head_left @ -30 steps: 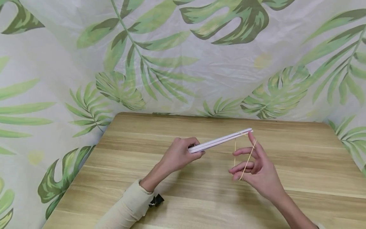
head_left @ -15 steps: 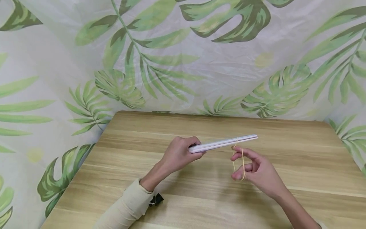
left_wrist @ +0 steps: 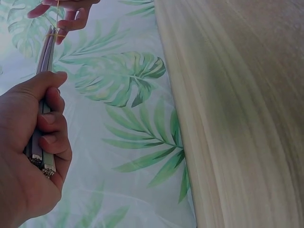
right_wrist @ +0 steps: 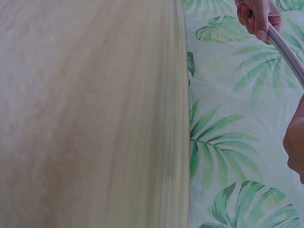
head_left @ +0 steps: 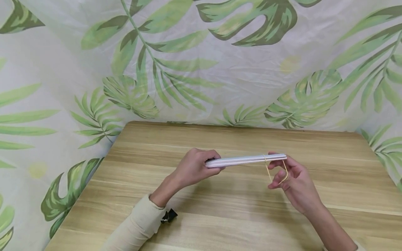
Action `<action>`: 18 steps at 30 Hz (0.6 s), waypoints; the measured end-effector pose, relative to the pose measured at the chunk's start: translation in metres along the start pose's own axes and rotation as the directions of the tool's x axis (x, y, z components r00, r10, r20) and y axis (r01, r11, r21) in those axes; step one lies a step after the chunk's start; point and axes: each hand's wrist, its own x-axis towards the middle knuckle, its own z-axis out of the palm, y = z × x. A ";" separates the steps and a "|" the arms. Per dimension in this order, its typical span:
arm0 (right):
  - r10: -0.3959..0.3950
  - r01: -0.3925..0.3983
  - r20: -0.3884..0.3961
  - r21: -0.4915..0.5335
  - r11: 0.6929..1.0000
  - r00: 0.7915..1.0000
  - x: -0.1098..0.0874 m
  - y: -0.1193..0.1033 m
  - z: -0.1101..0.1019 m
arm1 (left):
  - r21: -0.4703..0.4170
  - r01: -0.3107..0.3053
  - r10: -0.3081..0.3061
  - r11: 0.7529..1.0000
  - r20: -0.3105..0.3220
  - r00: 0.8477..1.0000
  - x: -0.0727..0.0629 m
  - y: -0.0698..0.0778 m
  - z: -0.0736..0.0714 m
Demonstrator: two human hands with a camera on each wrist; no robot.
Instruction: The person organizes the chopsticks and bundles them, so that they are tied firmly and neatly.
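In the head view my left hand (head_left: 194,167) grips one end of a bundle of slim, straight whitish sticks (head_left: 242,160), held nearly level above the table. The left wrist view shows the fingers of this hand (left_wrist: 33,142) curled round the bundle, its rough cut-looking ends (left_wrist: 47,171) poking out below. A thin yellow rubber band (head_left: 268,170) loops over the bundle near its far end. My right hand (head_left: 299,184) has the band stretched on its bent fingers and thumb; some fingertips lie behind the stick ends. In the right wrist view the right hand (right_wrist: 295,137) is mostly cut off.
A small black object (head_left: 169,216), perhaps a clip, is beside my left sleeve (head_left: 138,221). The wood-grain table (head_left: 232,223) spreads beneath both hands. A leaf-printed cloth (head_left: 201,90) hangs behind its far edge.
The bundle's far end has dropped from a tilt to nearly level. My right fingers have shifted the band, which now goes over the bundle near its tip. The left hand has barely moved.
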 end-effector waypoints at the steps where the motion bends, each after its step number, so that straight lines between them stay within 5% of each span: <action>1: -0.008 0.008 0.003 0.029 1.000 1.000 0.000 0.000 0.000 | -0.003 -0.006 0.006 1.000 0.004 1.000 0.000 0.000 -0.001; 8: -0.070 0.069 0.009 0.119 0.991 0.997 0.001 0.004 -0.003 | 0.004 -0.039 0.039 0.999 0.039 0.998 -0.001 -0.001 -0.003; 18: -0.009 -0.009 -0.118 -0.158 0.987 0.993 0.000 0.004 0.010 | 0.037 -0.088 0.085 0.995 0.081 0.993 0.001 0.003 0.000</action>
